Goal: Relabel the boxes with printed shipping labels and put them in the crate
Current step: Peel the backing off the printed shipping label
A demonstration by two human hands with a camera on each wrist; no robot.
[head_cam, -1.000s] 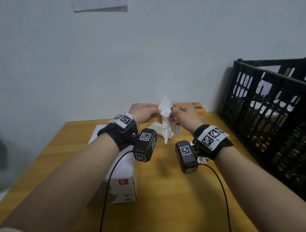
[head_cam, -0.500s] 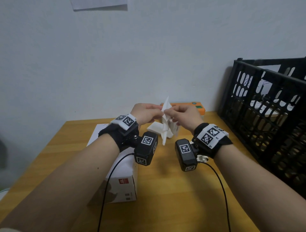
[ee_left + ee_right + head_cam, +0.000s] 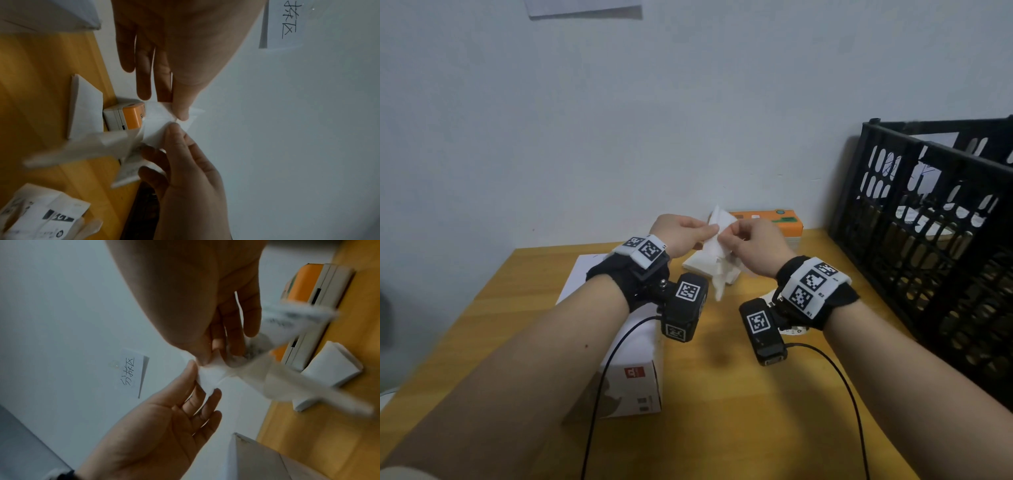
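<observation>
Above a honey-coloured wooden desk (image 3: 722, 394) set against a bare pale wall (image 3: 619, 120), the left hand (image 3: 681, 233) and right hand (image 3: 753, 246) each pinch a white shipping label (image 3: 717, 236) between thumb and fingertips. A white box (image 3: 633, 370) lies under the left forearm; the black crate (image 3: 928, 219) stands at right.

**Label up between my hands, over the table**

My left hand (image 3: 681, 233) and right hand (image 3: 753, 245) meet above the table (image 3: 722, 411), pinching the label (image 3: 717, 222) between them. Below it lies a label stack (image 3: 703, 263); behind that, the printer (image 3: 780, 222) against the wall. The box (image 3: 633, 373) sits under my left forearm. The crate (image 3: 928, 222) stands to my right.
</observation>
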